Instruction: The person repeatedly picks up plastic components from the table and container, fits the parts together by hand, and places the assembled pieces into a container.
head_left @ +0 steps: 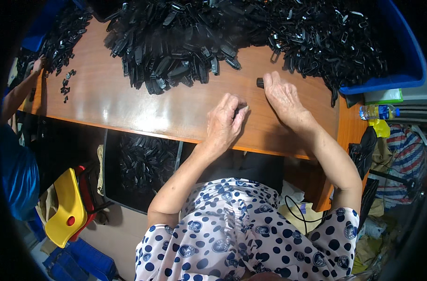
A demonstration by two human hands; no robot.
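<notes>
My left hand (225,118) is closed above the front part of the wooden table (176,110), thumb and fingers pressed together. A dark bit shows between its fingers, too small to make out. To its right and a little farther off, my right hand (284,97) grips a small black plastic piece (260,83) at its fingertips. Ahead of my hands lies a big heap of long black plastic pieces (171,56). Farther right, smaller black plastic pieces with loops and metal-like glints (326,44) form another heap.
A blue bin (412,70) borders the right heap, near a bottle (379,112). Below the table's front edge sits a black bin of black pieces (145,159). At left, another person's hand (38,64) touches more pieces; a yellow chair (66,210) stands below.
</notes>
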